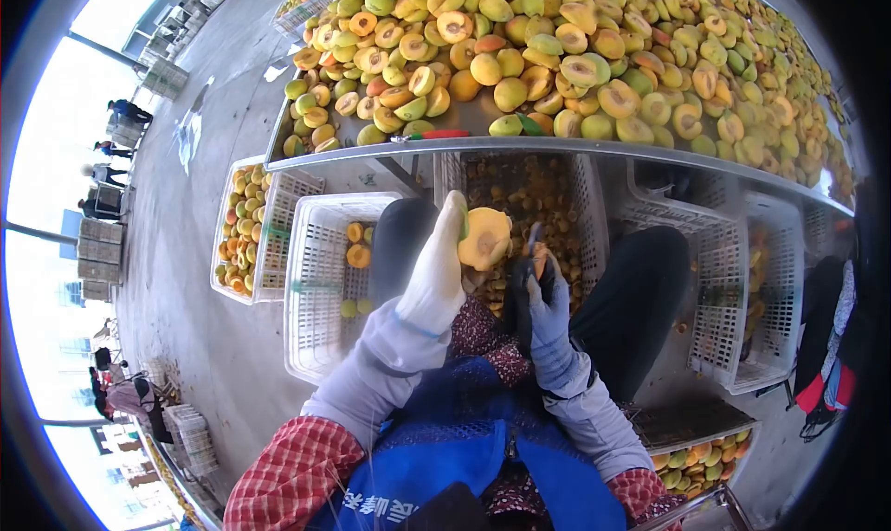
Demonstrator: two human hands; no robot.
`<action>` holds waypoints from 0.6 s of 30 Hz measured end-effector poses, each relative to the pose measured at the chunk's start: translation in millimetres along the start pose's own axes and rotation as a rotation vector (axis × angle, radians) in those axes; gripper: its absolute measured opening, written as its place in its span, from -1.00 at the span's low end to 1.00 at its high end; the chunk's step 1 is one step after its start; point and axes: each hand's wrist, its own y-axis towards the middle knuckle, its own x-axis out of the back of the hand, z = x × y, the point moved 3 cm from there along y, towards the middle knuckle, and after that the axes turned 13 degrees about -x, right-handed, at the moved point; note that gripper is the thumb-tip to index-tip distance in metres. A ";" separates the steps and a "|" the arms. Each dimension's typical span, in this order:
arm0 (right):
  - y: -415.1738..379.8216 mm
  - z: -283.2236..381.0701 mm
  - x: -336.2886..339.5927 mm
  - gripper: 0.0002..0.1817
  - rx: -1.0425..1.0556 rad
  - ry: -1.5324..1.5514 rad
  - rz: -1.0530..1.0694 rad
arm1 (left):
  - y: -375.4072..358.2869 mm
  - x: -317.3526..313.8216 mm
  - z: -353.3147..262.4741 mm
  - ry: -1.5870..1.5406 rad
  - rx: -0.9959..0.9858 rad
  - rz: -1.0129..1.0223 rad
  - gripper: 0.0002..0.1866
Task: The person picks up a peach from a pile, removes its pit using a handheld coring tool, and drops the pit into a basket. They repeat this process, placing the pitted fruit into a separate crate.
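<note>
My left hand (436,269), in a white glove, grips a peach half (484,239) with its pale yellow cut face turned up. The pit area shows as a darker oval in the middle. Just to the right, my right hand (551,313), in a grey-blue glove, is closed around a small tool with a dark, narrow tip (535,238). An orange-brown patch shows beside that tip, too small to make out. The tool is apart from the peach half. Below both hands sits a crate (590,197) holding many brownish pits and scraps.
A metal-edged table (594,147) piled with halved peaches (575,39) spans the front. On its edge lies a red-handled tool (438,134). White plastic crates (311,345) stand left and right, some with fruit. Far left, several people (111,150) stand near stacked crates (99,250).
</note>
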 end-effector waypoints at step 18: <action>5.0 -26.7 2.1 -0.58 -0.383 0.534 0.365 | -53.3 -2.3 -29.4 0.959 -0.920 0.294 -0.29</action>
